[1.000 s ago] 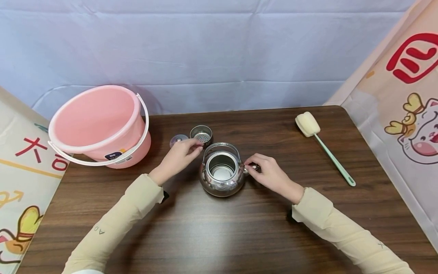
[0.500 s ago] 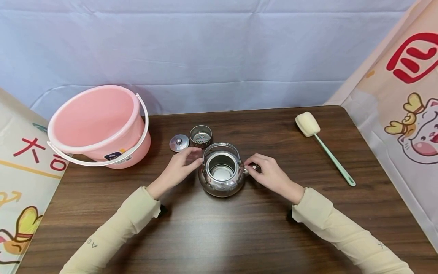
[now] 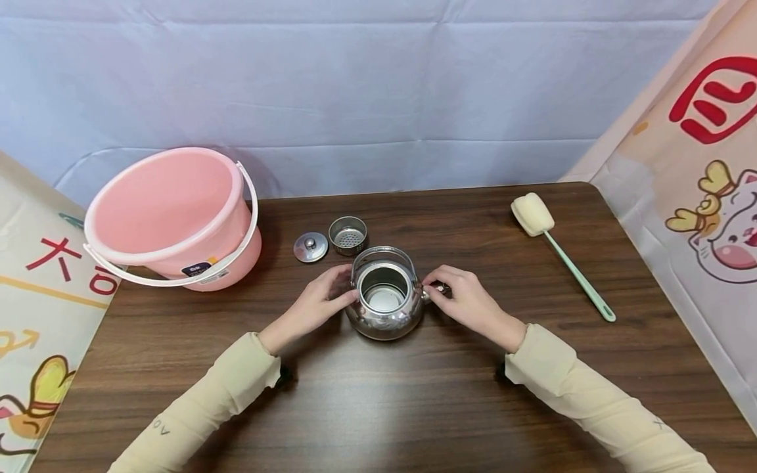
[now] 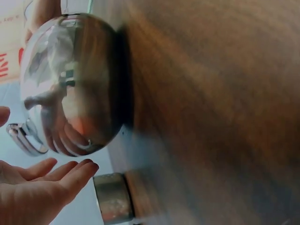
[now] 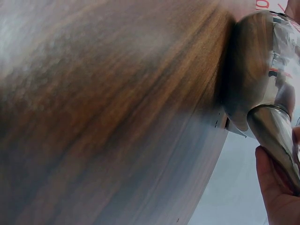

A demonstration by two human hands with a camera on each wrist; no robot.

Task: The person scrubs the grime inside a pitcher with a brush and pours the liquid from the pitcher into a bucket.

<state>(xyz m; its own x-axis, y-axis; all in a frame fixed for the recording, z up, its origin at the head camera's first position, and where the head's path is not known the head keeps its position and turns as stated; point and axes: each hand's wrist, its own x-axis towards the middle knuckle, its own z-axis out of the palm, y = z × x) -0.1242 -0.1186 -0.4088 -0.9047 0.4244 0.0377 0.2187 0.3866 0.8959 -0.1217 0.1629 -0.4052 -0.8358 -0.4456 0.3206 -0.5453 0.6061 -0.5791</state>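
A shiny steel teapot (image 3: 383, 323) stands lidless on the table, its round mouth facing up and its loop handle raised. My right hand (image 3: 467, 303) pinches the spout (image 5: 274, 129) between thumb and fingers. On the other side, my left hand (image 3: 316, 303) is at the pot's wall, thumb by the handle's base. Its fingers (image 4: 77, 180) look fairly straight in the left wrist view, beside and just short of the pot's belly. Behind the pot sit a perforated steel strainer cup (image 3: 348, 235) and a round lid with a knob (image 3: 310, 247).
At the left back of the table stands a pink bucket (image 3: 171, 203) with a white handle. A sponge brush (image 3: 532, 213) with a long green handle lies at the back right. A pale cloth backdrop (image 3: 378, 98) hangs behind the wooden table (image 3: 384, 401).
My left hand has come away from the strainer cup, back and down to the teapot's left side. The right hand has kept its hold on the spout, and the pot has hardly moved.
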